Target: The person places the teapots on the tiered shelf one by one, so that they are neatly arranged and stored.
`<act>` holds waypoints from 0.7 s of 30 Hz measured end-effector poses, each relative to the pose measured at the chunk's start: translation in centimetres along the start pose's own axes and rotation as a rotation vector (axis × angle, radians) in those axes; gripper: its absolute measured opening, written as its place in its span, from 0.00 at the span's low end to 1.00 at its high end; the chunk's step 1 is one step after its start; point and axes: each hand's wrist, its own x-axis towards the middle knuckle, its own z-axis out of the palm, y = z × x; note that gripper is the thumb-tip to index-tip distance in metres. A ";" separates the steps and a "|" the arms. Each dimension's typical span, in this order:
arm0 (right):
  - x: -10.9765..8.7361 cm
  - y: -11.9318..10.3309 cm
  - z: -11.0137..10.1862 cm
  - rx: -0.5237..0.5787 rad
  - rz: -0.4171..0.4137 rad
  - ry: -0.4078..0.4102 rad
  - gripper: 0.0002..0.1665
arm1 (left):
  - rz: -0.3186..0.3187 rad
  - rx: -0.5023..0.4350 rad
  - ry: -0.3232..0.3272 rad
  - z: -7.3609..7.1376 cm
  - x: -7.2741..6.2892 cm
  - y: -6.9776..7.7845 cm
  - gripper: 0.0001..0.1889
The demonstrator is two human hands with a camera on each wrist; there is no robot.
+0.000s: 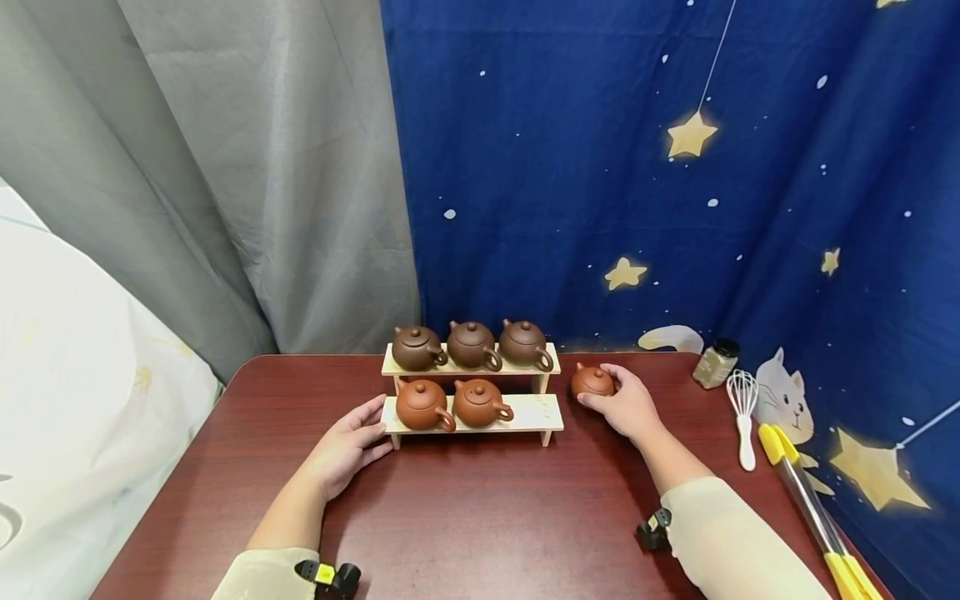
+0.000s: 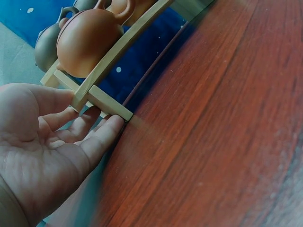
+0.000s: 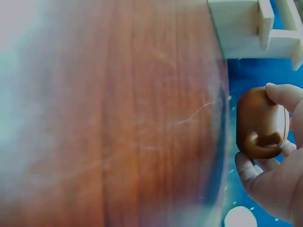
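A two-tier wooden display stand point(image 1: 534, 412) stands on the table. My left hand point(image 1: 347, 447) grips the left end of its lower shelf; in the left wrist view the thumb point(image 2: 57, 98) lies at the shelf's end and the fingers are by the leg. Two reddish-brown teapots point(image 1: 422, 406) sit on the lower tier, left and middle. Along the upper tier are three dark brown teapots point(image 1: 471, 345). To the right of the stand, my right hand point(image 1: 626, 406) holds another reddish-brown teapot point(image 3: 258, 116) between thumb and fingers. Whether this pot touches the table is unclear.
At the table's point(image 1: 480, 517) right side lie a white whisk point(image 1: 744, 417) and yellow-ended tongs point(image 1: 813, 504). A jar with a black lid point(image 1: 716, 363) is near the back right corner. Grey and blue starry curtains point(image 1: 562, 167) hang behind the table.
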 end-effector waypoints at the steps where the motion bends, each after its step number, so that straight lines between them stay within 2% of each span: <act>1: -0.3 -0.2 -0.2 0.008 -0.002 -0.001 0.49 | -0.001 -0.002 0.003 0.0 0.0 0.0 0.36; 6: -2.2 -1.2 -0.8 0.049 -0.037 -0.020 0.50 | -0.006 -0.007 0.008 0.1 0.1 0.0 0.36; 13: -4.6 -2.8 -1.6 0.046 -0.106 -0.032 0.50 | -0.006 -0.007 0.008 0.1 0.0 0.1 0.36; 21: -6.4 -5.0 -1.2 0.115 -0.151 -0.064 0.47 | 0.002 -0.006 0.000 0.1 -0.1 0.1 0.36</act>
